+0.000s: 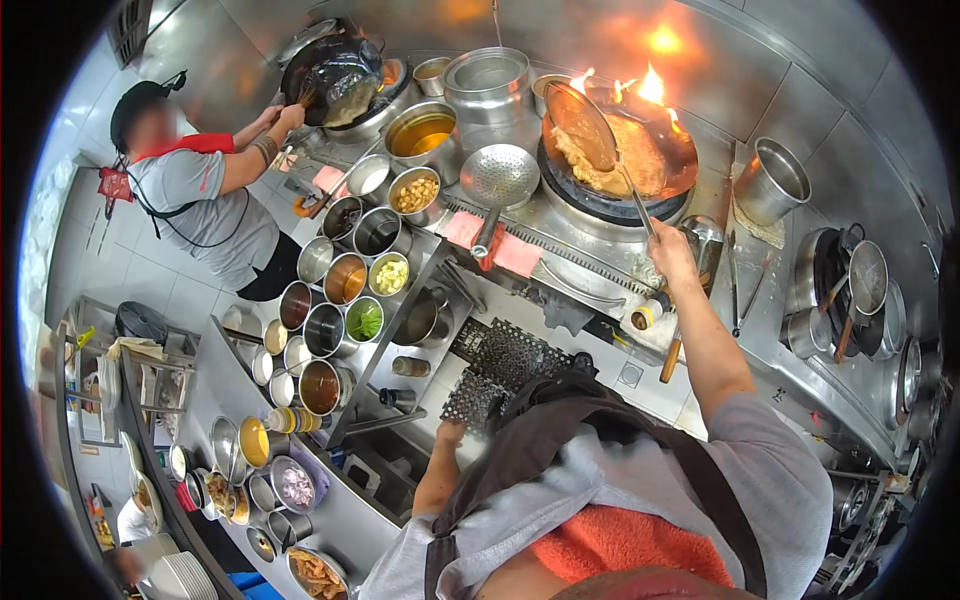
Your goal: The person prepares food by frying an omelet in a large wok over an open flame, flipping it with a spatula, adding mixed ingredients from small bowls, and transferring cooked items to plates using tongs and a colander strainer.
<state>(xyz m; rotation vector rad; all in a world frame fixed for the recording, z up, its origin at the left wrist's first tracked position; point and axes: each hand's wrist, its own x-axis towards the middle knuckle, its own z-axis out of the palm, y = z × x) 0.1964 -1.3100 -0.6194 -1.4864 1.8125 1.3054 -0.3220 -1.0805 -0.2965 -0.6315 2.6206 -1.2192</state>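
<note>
My right hand is closed round the long metal handle of a round strainer. The strainer is tilted over a wok on the burner, with pale food at its rim. Bubbling, foamy oil fills much of the wok, and flames rise at its far edge. My left hand hangs low beside my body, above the floor; its fingers are partly hidden and I cannot tell whether it holds anything. A perforated ladle rests on the counter left of the wok.
A co-worker handles another wok at the far left. Between us stand a pot of oil and several steel containers of sauces and cut food, including chopped greens. A steel pot and stacked pans are at the right.
</note>
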